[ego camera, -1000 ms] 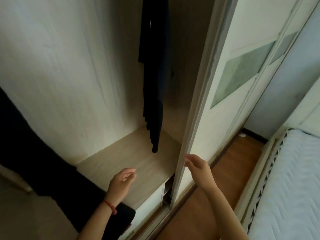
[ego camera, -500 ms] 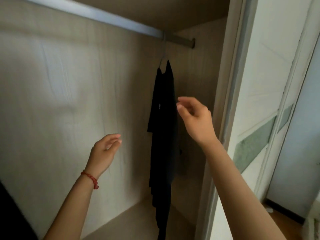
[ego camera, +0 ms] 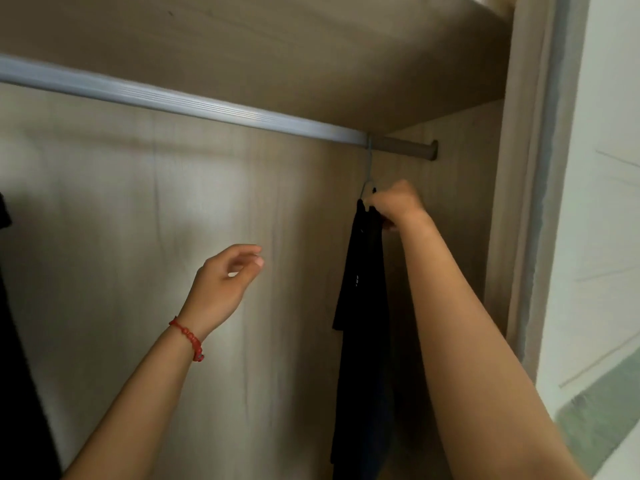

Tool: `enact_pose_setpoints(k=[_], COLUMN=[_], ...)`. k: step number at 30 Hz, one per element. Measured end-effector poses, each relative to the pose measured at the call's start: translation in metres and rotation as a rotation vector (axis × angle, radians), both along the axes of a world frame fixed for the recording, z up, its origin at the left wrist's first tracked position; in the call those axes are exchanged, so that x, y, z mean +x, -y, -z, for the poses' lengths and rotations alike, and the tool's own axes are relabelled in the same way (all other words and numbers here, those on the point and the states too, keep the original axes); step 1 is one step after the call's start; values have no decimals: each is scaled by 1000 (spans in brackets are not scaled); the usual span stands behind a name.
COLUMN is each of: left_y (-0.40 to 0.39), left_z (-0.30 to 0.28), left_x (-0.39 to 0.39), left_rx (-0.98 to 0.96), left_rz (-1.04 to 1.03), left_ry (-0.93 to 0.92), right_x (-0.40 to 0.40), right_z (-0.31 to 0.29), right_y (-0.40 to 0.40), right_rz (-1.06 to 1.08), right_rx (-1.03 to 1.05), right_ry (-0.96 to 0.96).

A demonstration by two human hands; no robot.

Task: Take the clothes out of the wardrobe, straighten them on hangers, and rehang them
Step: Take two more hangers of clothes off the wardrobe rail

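Observation:
A black garment [ego camera: 363,306] hangs on a thin wire hanger [ego camera: 369,168] from the silver wardrobe rail [ego camera: 173,100], close to the rail's right end. My right hand [ego camera: 398,204] is raised to the top of the garment and grips it at the hanger's shoulder, fingers curled. My left hand [ego camera: 225,282], with a red bracelet at the wrist, hovers in mid-air to the left of the garment, fingers loosely curved and holding nothing.
The wardrobe's pale wooden back panel [ego camera: 138,237] fills the left and middle. A sliding door frame [ego camera: 530,202] stands at the right. Another dark garment [ego camera: 14,341] shows at the far left edge. A wooden shelf [ego camera: 277,46] sits above the rail.
My view has tilted up from the wardrobe floor to the rail. My right hand has risen from the door edge and taken hold of the garment's top. My left hand has risen too.

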State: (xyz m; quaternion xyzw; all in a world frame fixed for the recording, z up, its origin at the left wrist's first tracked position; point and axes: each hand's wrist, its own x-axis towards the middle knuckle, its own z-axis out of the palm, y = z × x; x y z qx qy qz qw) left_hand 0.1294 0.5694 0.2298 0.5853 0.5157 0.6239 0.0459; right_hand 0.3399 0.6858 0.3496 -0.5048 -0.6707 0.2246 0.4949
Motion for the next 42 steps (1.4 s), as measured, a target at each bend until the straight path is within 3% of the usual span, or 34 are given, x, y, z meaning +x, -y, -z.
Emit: enact_pose_setpoints(k=[3,8,15,23,26,29,34,42], left_y=[8,25,66,137,156,170,171,182], left_z=[-18,-49,-81,-116,-123,-129,-133,-137], left_x=[-1,-3,2,-5,-20,-42,-64,-96], left_rx=[46,111,163,279,175,-47,-387,-499], left_rz=[-80,-255,-506,-926,-1160,-1330,-1251,-1156], left_ry=[-44,-127,-230,-405,-426,-327,-221,-108], right_x=[-5,-21,-37,-72,-85,-95,-103,-115], right_z=[7,5,-11,6,11,12,13,17], right_y=[-17,-17,22,53,62,69,74,80], right_rz=[-62,-81,-272,-463,-532,-561,-591,-656], right_rx=[-66,114,272,233,206,199,189,194], right_ry=[8,-28,-82,-101,-137,-169,-206,-226])
